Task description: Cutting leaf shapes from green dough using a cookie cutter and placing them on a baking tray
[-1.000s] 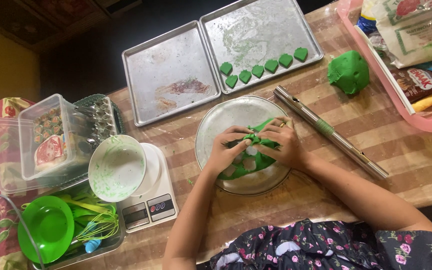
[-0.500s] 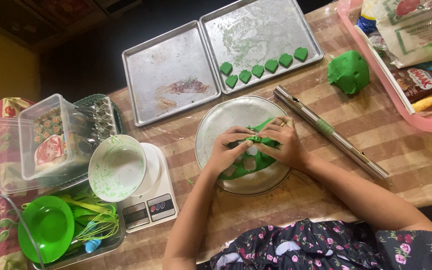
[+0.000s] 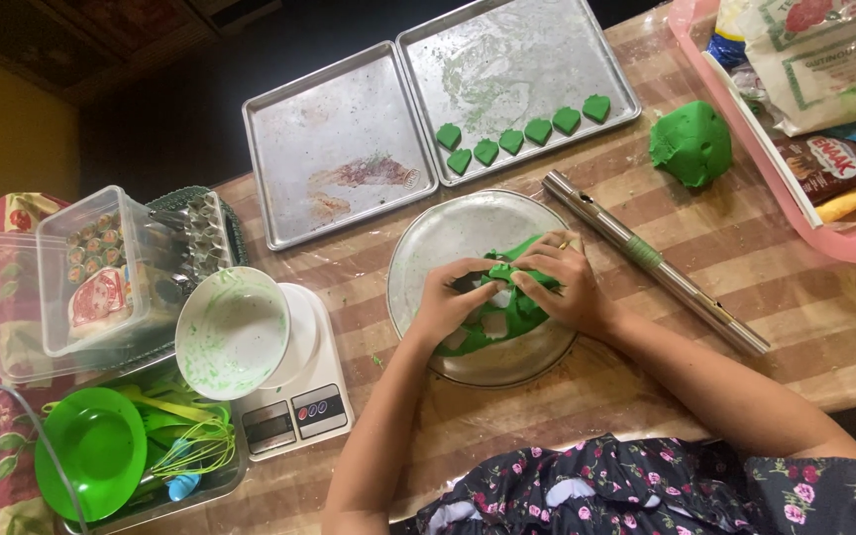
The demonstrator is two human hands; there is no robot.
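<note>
A flattened sheet of green dough (image 3: 503, 315) with cut-out holes lies on a round metal plate (image 3: 448, 238) in the middle of the table. My left hand (image 3: 453, 300) and my right hand (image 3: 565, 281) both pinch and gather this dough, the fingers meeting over its upper edge. Several green heart-shaped dough pieces (image 3: 513, 140) sit in a row on the right baking tray (image 3: 507, 69). A lump of green dough (image 3: 691, 145) rests on the table to the right. A metal rolling pin (image 3: 651, 260) lies slantwise beside my right hand.
An unfilled baking tray (image 3: 334, 149) lies at the back left. A white bowl (image 3: 232, 332) stands on a kitchen scale (image 3: 299, 411). Clear plastic boxes (image 3: 81, 277), a tub of green utensils (image 3: 131, 446) and a pink tray of packets (image 3: 804, 109) line the sides.
Both hands have kept working the dough sheet on the plate, drawing its edge together slightly. Nothing else has moved.
</note>
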